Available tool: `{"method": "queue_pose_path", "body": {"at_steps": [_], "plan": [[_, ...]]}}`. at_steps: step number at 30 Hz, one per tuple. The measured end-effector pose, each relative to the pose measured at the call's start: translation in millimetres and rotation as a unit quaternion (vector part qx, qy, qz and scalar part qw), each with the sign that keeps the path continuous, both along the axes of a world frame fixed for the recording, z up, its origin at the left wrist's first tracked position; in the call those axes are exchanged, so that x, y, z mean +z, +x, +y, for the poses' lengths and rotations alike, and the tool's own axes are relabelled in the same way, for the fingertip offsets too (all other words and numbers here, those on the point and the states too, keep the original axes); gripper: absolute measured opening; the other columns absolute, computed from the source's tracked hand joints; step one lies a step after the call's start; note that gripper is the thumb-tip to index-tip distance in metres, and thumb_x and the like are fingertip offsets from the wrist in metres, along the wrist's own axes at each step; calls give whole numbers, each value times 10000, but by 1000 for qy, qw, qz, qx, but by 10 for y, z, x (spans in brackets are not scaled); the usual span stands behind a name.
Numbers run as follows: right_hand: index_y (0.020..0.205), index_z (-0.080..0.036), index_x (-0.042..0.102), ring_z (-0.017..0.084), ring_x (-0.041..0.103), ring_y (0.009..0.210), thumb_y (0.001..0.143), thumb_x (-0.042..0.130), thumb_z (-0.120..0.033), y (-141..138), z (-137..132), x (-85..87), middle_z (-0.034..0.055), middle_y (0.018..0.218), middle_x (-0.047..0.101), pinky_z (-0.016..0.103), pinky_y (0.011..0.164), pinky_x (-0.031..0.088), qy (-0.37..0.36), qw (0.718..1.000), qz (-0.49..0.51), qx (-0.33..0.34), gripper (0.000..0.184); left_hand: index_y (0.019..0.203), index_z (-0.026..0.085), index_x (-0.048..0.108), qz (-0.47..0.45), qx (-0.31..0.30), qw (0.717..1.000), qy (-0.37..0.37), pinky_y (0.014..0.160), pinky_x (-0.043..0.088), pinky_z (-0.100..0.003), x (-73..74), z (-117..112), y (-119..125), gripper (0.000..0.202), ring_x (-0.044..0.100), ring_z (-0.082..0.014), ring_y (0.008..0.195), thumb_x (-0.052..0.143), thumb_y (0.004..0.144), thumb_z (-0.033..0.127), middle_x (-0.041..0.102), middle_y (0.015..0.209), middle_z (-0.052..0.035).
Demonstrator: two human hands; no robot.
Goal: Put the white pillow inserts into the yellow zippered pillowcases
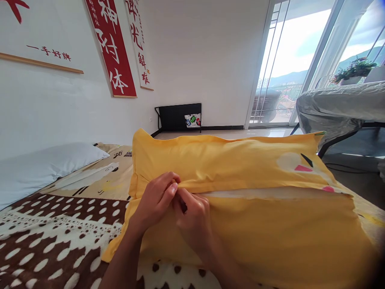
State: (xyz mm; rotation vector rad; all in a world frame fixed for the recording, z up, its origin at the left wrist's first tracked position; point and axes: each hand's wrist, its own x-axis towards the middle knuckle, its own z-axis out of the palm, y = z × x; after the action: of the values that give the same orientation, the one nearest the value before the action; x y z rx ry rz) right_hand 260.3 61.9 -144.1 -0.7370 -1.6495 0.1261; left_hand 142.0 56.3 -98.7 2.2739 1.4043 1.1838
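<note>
A yellow pillowcase (234, 164) with a pillow inside lies across the bed in front of me. Its long opening runs left to right and shows a white strip of the pillow (264, 194). My left hand (156, 200) pinches the upper edge of the opening near its left end. My right hand (192, 218) is closed just beside it, fingers pinching something small and dark at the same spot, likely a zipper pull. Both hands touch the fabric and each other.
A brown and white patterned blanket (45, 237) covers the bed, with a white pillow (39, 166) at the left. Red and white banners (116, 48) hang on the wall. A black rack (177, 116) stands by the far wall. A covered table (339, 106) and glass doors (288, 60) are at the right.
</note>
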Motion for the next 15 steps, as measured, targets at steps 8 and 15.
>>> {"method": "queue_pose_path", "body": {"at_steps": [8,15], "plan": [[678,-190,586,87,458,460,769,498,-136,110,8,69,-38,539,575,215,493,313,-67,997,-23,-12,138,1035,237,477,89,-29,995,-28,569,348,-245,25,-37,-132,284,455,-126,656,486,758,177,504,826,17],[711,-195,602,136,523,573,778,503,-148,183,8,107,-8,593,605,237,553,349,-73,996,-41,-40,129,943,223,505,87,-9,996,-23,531,345,-227,-1,-3,-121,196,465,-116,652,457,774,137,498,824,8]]}}
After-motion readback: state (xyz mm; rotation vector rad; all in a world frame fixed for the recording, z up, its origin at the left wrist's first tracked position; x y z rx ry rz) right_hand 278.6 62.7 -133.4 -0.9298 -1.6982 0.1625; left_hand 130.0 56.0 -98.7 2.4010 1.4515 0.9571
